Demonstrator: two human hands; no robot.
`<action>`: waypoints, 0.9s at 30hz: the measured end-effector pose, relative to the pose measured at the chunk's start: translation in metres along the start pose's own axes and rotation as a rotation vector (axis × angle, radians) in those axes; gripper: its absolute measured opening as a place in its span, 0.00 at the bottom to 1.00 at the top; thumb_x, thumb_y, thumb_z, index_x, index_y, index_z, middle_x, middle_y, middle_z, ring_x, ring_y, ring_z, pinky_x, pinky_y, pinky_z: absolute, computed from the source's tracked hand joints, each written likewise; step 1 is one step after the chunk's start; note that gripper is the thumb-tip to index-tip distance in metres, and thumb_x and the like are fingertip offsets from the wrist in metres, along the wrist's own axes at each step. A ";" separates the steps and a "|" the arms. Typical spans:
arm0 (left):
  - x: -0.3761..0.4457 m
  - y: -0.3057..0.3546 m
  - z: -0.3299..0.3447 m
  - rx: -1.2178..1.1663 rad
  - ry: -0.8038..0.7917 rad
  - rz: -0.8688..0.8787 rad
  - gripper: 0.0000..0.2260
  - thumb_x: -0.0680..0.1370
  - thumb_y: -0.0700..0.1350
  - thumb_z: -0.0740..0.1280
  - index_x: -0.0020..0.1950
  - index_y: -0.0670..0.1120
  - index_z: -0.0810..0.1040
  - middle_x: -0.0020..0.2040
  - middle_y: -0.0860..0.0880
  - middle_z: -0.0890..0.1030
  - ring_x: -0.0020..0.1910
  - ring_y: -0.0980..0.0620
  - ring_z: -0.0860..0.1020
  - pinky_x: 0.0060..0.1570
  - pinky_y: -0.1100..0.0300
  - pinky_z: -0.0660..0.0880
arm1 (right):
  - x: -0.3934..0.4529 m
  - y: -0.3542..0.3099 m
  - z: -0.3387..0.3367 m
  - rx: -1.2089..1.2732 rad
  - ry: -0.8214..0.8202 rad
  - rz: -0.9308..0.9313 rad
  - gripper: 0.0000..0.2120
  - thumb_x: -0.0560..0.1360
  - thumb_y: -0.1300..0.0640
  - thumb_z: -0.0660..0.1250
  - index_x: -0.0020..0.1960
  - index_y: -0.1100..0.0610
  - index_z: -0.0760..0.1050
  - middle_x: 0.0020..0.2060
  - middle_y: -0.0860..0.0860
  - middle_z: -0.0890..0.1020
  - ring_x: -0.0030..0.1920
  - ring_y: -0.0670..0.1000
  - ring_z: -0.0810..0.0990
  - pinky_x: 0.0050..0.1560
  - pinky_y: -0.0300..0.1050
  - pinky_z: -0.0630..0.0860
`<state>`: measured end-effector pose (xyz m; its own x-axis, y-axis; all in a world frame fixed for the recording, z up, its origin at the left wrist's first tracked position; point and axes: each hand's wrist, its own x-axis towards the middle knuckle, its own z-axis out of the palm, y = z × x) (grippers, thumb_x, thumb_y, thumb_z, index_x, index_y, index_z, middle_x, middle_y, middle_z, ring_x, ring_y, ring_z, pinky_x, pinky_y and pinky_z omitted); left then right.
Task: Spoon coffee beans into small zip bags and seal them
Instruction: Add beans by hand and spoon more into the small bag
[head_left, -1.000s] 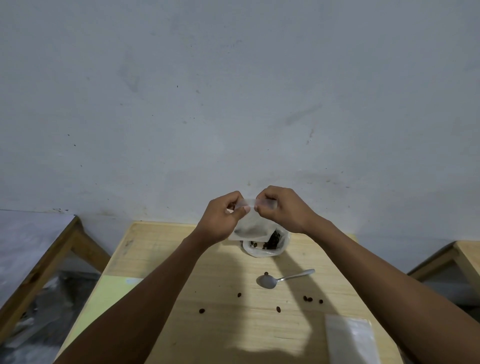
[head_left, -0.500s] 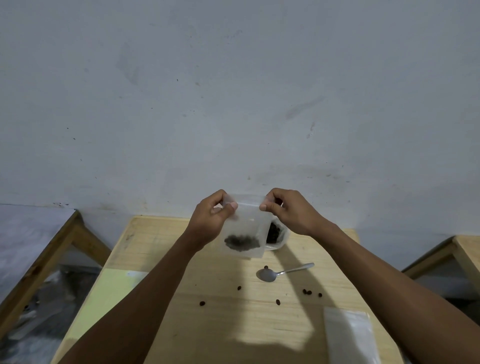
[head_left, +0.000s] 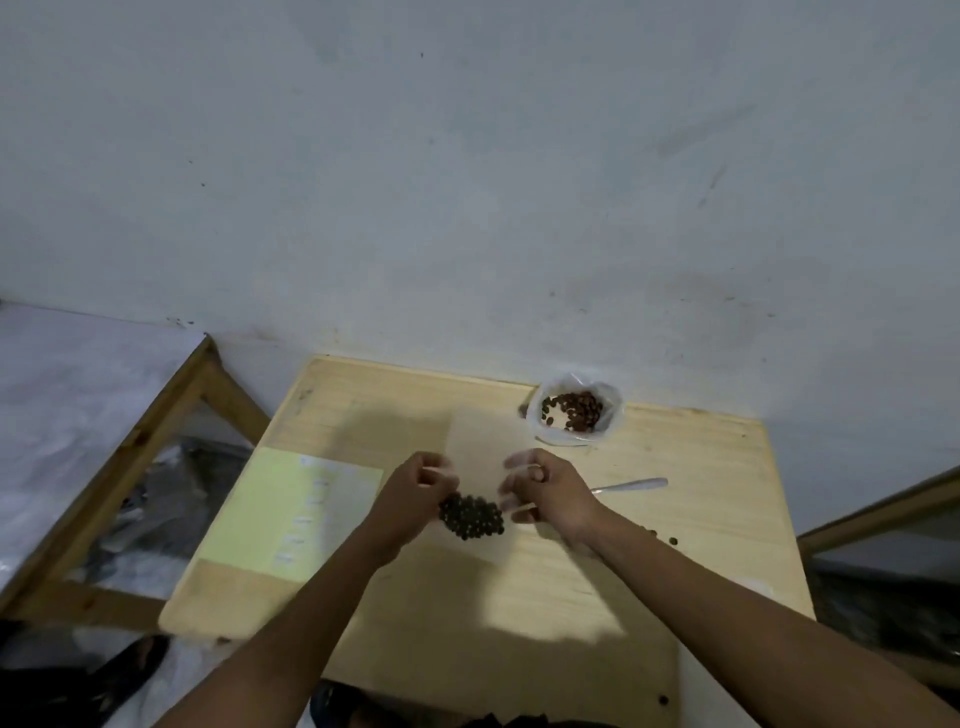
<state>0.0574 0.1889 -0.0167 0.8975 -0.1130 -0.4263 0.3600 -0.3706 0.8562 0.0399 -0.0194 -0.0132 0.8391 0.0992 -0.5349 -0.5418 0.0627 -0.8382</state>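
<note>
A small clear zip bag with a clump of coffee beans at its bottom hangs between my hands over the wooden table. My left hand pinches the bag's top left corner. My right hand pinches its top right edge, fingers curled; motion blur hides the bag's mouth. At the table's back stands a white container lined with plastic and holding more beans. A metal spoon lies on the table right of my right hand, its bowl hidden behind that hand.
A pale green sheet carrying flat clear bags covers the table's left side. Stray beans lie near my right forearm. Wooden frames stand to the left and right. A dark shoe shows on the floor below.
Both hands have lowered the bag from in front of the wall down over the table. The view has tipped downward, so the bean container now shows fully behind the hands.
</note>
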 end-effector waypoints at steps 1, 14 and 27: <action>-0.007 -0.016 -0.001 0.044 -0.007 -0.030 0.11 0.77 0.43 0.68 0.60 0.48 0.74 0.51 0.43 0.79 0.47 0.47 0.81 0.47 0.51 0.82 | 0.000 0.013 0.004 0.046 -0.016 0.060 0.07 0.77 0.68 0.61 0.50 0.59 0.73 0.36 0.56 0.81 0.32 0.54 0.79 0.31 0.42 0.76; -0.046 -0.094 -0.013 0.415 0.187 -0.073 0.15 0.79 0.40 0.65 0.66 0.45 0.73 0.43 0.44 0.80 0.39 0.51 0.77 0.36 0.64 0.71 | 0.005 0.079 0.053 -0.382 -0.005 0.122 0.25 0.75 0.65 0.67 0.68 0.56 0.63 0.33 0.57 0.78 0.29 0.52 0.75 0.30 0.46 0.71; -0.003 -0.018 0.017 0.433 0.207 0.220 0.11 0.78 0.40 0.65 0.60 0.48 0.77 0.48 0.50 0.77 0.40 0.59 0.77 0.37 0.66 0.72 | -0.021 0.033 -0.045 -0.648 0.265 -0.117 0.18 0.77 0.56 0.68 0.66 0.55 0.72 0.34 0.47 0.77 0.36 0.46 0.76 0.39 0.38 0.71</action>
<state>0.0435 0.1802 -0.0357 0.9872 -0.0627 -0.1463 0.0587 -0.7108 0.7010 0.0068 -0.0645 -0.0344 0.9186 -0.1224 -0.3759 -0.3775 -0.5534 -0.7425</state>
